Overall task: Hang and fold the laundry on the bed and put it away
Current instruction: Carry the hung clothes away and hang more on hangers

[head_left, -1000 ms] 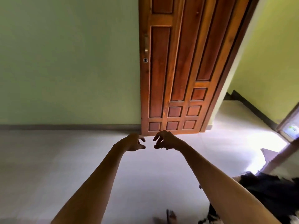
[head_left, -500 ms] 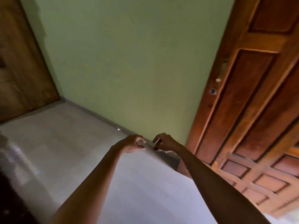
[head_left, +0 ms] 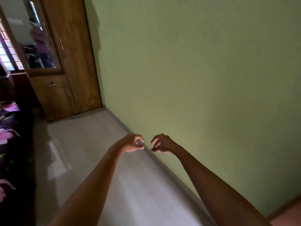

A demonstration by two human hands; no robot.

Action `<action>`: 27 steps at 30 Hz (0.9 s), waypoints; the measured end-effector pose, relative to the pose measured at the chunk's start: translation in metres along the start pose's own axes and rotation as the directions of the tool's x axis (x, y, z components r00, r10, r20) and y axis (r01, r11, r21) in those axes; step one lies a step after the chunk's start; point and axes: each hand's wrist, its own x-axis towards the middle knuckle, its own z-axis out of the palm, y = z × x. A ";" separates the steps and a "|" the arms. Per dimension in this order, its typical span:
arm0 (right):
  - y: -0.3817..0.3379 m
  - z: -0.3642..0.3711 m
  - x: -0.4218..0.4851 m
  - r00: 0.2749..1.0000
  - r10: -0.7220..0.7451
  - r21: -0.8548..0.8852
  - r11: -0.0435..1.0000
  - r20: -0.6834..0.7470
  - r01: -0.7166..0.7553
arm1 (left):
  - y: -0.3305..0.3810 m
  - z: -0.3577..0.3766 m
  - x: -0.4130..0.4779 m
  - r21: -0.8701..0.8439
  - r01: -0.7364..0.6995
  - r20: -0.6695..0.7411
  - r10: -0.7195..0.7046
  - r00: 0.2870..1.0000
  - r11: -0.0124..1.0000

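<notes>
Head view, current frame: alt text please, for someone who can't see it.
The left hand and right hand reach forward, empty, fingers loosely curled, over a pale floor beside a green wall. A wooden wardrobe with a mirror stands far left, near a dark floral bedcover.

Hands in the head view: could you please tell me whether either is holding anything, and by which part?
Nothing is held. The left hand and the right hand reach forward above the floor, fingers loosely curled and empty.

Glossy pale floor (head_left: 91, 144), matt green wall (head_left: 195, 70); wooden wardrobe (head_left: 73, 62), mirrored door (head_left: 29, 38)
</notes>
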 end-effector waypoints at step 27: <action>-0.241 -0.007 0.727 0.862 -0.322 -0.017 0.934 0.392 0.357 | -0.385 -0.333 0.425 -0.138 0.449 -0.206 -0.469 0.859 0.883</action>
